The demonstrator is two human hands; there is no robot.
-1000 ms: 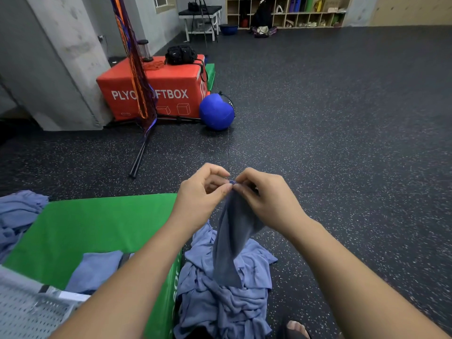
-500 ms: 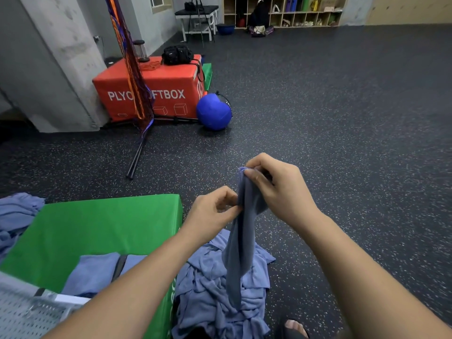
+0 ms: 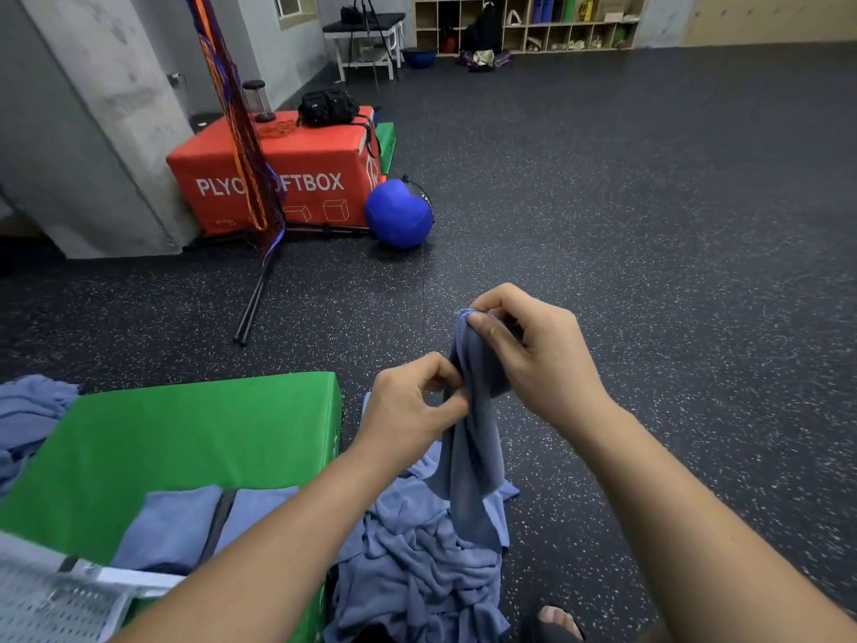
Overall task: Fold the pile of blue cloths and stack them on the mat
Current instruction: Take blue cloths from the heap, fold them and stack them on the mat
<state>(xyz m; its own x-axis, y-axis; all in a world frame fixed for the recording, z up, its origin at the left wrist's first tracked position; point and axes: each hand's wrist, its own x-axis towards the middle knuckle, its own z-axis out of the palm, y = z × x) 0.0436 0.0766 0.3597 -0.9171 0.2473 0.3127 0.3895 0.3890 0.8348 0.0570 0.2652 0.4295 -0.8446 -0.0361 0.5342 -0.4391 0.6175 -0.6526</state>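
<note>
Dark speckled rubber floor (image 3: 649, 271) fills a gym room, and a person sits low on it; above it, in the middle of the view, a blue cloth (image 3: 473, 457) hangs bunched and lengthwise, its lower end reaching the pile of blue cloths (image 3: 417, 573) that lies crumpled on the floor below; the right hand (image 3: 533, 359) pinches the cloth's top corner between thumb and curled forefinger, held higher; the left hand (image 3: 408, 410), lower and just beside it, pinches the cloth's edge between thumb and bent fingers; the pile lies against the right side of the green mat (image 3: 185, 438), a thick pad to the person's left; on the mat's near part two folded cloths (image 3: 171, 526) lie flat side by side, a dark gap between them, partly hidden by the left forearm; a white perforated basket (image 3: 55, 605) shows at the lower left corner; a second heap of blue cloth (image 3: 28, 420) lies beyond the mat's left edge; a sandalled foot (image 3: 556, 619) shows beside the pile; farther off stand a red plyo soft box (image 3: 320, 178) with a black bag (image 3: 327, 106) on top, a blue ball (image 3: 399, 213) touching its right corner, a concrete pillar (image 3: 92, 109) at left, and wooden cubby shelves (image 3: 524, 25) along the back wall.
</note>
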